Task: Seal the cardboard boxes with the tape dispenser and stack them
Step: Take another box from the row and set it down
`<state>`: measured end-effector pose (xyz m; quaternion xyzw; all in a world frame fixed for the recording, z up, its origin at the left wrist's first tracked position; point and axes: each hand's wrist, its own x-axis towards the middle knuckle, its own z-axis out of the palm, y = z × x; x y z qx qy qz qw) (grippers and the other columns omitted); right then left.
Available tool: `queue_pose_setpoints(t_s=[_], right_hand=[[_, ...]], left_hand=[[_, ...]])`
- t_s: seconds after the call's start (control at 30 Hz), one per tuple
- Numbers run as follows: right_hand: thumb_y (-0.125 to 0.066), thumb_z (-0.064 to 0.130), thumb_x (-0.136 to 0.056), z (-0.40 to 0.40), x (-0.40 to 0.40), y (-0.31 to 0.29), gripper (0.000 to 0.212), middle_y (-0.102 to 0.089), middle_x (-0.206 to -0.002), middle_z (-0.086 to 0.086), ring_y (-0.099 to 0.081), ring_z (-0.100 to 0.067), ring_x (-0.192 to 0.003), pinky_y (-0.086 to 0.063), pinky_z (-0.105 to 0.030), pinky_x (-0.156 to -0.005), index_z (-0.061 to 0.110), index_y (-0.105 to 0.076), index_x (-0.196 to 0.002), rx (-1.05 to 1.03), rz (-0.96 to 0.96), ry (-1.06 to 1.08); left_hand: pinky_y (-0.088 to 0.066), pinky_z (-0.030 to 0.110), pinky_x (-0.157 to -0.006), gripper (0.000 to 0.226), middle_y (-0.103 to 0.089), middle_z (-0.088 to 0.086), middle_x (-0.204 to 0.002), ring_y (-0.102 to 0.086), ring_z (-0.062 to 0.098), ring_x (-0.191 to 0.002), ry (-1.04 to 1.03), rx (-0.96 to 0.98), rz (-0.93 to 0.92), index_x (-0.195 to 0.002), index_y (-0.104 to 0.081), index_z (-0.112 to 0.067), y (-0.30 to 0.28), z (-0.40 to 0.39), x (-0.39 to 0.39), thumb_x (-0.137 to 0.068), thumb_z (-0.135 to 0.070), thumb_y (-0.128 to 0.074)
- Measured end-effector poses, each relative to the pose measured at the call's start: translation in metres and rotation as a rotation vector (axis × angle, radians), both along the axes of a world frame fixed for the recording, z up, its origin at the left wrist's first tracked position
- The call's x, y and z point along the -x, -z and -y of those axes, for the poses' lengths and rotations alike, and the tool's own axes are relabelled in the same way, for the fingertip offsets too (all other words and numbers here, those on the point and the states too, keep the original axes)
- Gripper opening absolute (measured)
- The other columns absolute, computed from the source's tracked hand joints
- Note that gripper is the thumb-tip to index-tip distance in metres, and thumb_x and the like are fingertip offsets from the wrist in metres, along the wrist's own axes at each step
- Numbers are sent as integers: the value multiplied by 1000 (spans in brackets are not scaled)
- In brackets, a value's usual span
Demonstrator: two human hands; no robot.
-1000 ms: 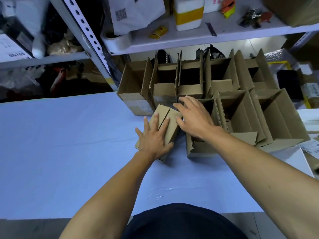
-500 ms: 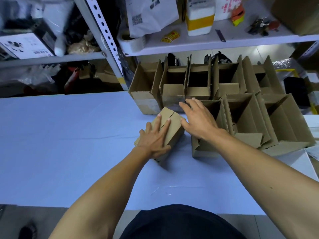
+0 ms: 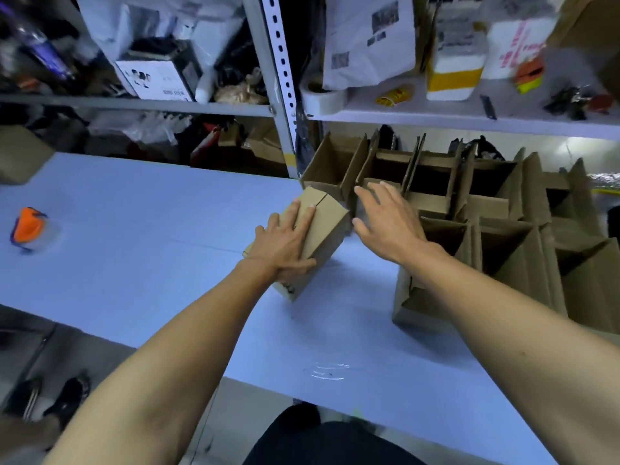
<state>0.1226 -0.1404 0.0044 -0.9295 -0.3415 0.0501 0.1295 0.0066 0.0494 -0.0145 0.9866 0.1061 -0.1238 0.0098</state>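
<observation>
Pressing flat on a closed brown cardboard box point(image 3: 318, 229), a person's left hand point(image 3: 285, 243) lay with fingers straight along its smooth top seam. The oblong box sat tilted on the pale blue table point(image 3: 134, 250), pointing toward open cartons point(image 3: 503, 250). Just right, the right hand point(image 3: 385, 223) hovered spread, empty. Print beneath the wrist was unreadable.

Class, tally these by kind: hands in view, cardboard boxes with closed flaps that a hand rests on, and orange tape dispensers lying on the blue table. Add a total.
Hands: 2, left hand and right hand
Closed cardboard box: 1
Orange tape dispenser on the table: 1
Total: 4
</observation>
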Motion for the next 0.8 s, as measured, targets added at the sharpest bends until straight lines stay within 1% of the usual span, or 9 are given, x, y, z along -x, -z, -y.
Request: queue_pose_setpoints(t_s=[0.2,0.3,0.37,0.5,0.67,0.8], right_hand=[[-51,37,-99,-39,24,-4,61,-30,-158,-6,-19,-26,-148,-23,-42,-119,20,-29,-154,-20,-5,-91],[-52,37,-100,-62,43,-7,60,-28,-159,-9,-18,-29,-150,-23,-44,-120,20,-30,-153,-4,-6,-142],[-52,37,-99,-78,55,-10,59,-30,-158,-11,-20,-30,-149,-24,-44,-119,19,-32,-152,9,11,-183],[-52,37,-99,-120,85,-17,58,-34,-154,-13,-27,-31,-143,-26,-43,-116,17,-34,-151,29,74,-250],[-48,42,-100,-180,133,-26,59,-35,-154,-13,-29,-33,-141,-26,-44,-113,18,-33,-151,33,119,-286],[-47,46,-100,-224,167,-28,61,-33,-156,-14,-27,-32,-143,-26,-45,-114,19,-31,-152,49,129,-295]], left_hand=[[-36,52,-99,107,10,1,-166,-26,38,-136,-120,45,29,-156,12,-34,-10,-21,39,-83,-57,-63],[-36,52,-100,108,10,0,-166,-26,37,-137,-160,55,38,-156,12,-35,-11,-38,62,-82,-57,-63],[-37,52,-99,107,9,0,-166,-27,37,-136,-189,57,45,-156,12,-35,-12,-52,78,-82,-57,-63],[-36,51,-98,106,10,0,-166,-27,37,-136,-251,60,64,-157,11,-35,-17,-86,116,-83,-56,-63],[-35,49,-98,104,10,-1,-166,-26,37,-136,-330,60,90,-157,7,-35,-25,-139,171,-82,-53,-62],[-35,48,-96,104,8,0,-166,-27,37,-135,-367,56,101,-157,7,-35,-28,-185,210,-81,-53,-62]])
